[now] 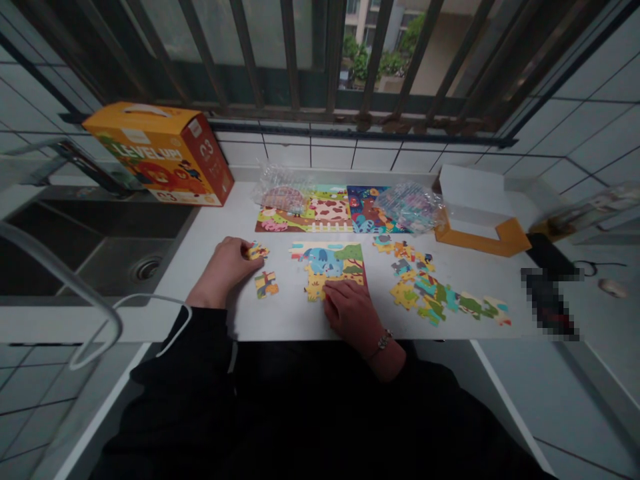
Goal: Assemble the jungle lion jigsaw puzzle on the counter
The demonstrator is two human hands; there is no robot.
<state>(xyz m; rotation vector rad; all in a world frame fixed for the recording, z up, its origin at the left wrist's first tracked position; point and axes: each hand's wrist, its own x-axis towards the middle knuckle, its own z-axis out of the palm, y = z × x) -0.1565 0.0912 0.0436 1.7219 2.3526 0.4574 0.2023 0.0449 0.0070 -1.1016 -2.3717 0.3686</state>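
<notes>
On the white counter a partly joined jigsaw puzzle (327, 261) shows blue elephants and a green tree. My right hand (353, 313) lies on its lower edge, fingers stretched over the pieces. To the left, my left hand (229, 267) pinches a yellow and orange puzzle piece (257, 251) at the counter surface. Just below that lies another loose puzzle piece (267, 285), brown, green and orange. Right of the joined part, a spread of puzzle pieces (425, 287) in yellow, green and blue overlaps in places.
Behind the puzzle lie a farm picture (330, 210) and a dark blue picture (363, 213), partly under clear plastic bags (413, 205). An orange box (160, 157) stands beside the sink (170, 233). At the back right is an opened orange-and-white box (480, 220).
</notes>
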